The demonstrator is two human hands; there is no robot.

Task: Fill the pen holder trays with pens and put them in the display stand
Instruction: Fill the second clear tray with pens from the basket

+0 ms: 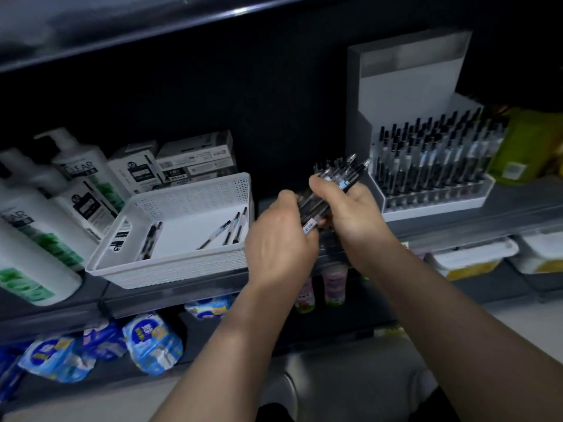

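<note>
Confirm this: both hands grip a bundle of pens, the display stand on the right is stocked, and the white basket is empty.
One error: the white basket is not empty; the head view shows several loose pens lying in it. Left hand and right hand do grip the bundle of pens, and the display stand is stocked.

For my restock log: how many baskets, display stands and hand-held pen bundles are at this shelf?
white basket: 1
display stand: 1
pen bundle, gripped by left hand and right hand: 1
Total: 3
</note>
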